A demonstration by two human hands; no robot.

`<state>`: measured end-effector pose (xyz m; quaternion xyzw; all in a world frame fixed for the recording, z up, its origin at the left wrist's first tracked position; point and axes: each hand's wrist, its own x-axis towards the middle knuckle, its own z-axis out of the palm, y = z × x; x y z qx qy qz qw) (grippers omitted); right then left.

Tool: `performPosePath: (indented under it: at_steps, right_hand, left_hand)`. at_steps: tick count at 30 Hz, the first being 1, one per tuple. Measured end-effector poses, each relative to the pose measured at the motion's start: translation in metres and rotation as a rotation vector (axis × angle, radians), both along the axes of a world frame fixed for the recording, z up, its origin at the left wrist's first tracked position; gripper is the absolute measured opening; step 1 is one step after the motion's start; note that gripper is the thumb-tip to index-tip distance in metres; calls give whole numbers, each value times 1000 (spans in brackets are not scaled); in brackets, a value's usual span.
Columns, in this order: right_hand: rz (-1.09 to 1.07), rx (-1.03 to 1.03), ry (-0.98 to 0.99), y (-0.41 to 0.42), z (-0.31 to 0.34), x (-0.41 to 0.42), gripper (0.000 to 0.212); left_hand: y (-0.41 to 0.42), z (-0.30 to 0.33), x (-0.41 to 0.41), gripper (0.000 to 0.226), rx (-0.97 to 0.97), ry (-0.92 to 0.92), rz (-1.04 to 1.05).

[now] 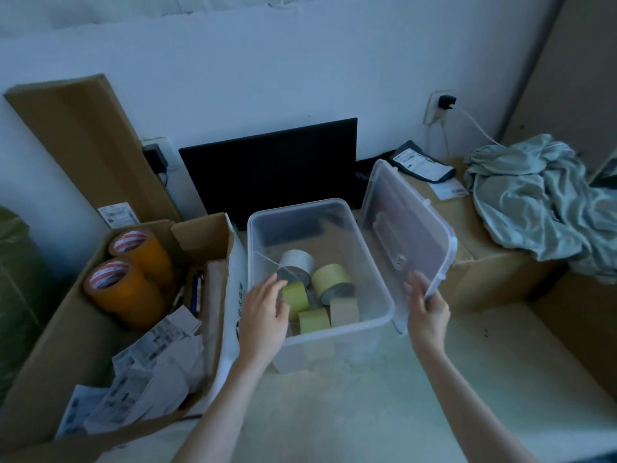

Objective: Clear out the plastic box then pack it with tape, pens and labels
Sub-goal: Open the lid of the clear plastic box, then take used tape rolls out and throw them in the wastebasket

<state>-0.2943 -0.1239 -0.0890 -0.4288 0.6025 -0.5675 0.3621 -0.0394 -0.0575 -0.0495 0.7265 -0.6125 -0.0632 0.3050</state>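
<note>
Hands (263, 315) on box (374, 295); lid (400, 235)

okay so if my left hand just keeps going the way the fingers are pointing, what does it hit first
Probably the gray tape roll inside the plastic box. The left hand reaches over the box's left wall, fingers aimed up and right at that roll. Depth is unclear, so it may already be touching.
</note>
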Motion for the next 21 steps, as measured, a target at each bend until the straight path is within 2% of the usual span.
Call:
performPosePath:
  at_steps: [4,10,14,16,21]
  right_hand:
    - [-30,55,-119,-3,-22,1,21]
    - [20,144,-139,-6,-29,6,15]
    - [122,329,-113,-11,-36,0,24]
    - [141,459,-38,-14,-33,-5,28]
    - [274,705,82,-5,1,-18,51]
  left_hand:
    - [-2,-1,-2,37,41,-79,46]
    - [-2,-2,-2,31,-3,-130,53]
    - [-2,-1,-2,31,11,-120,61]
    - [-2,-1,-3,31,16,-120,59]
    - [0,2,-3,31,28,-111,49]
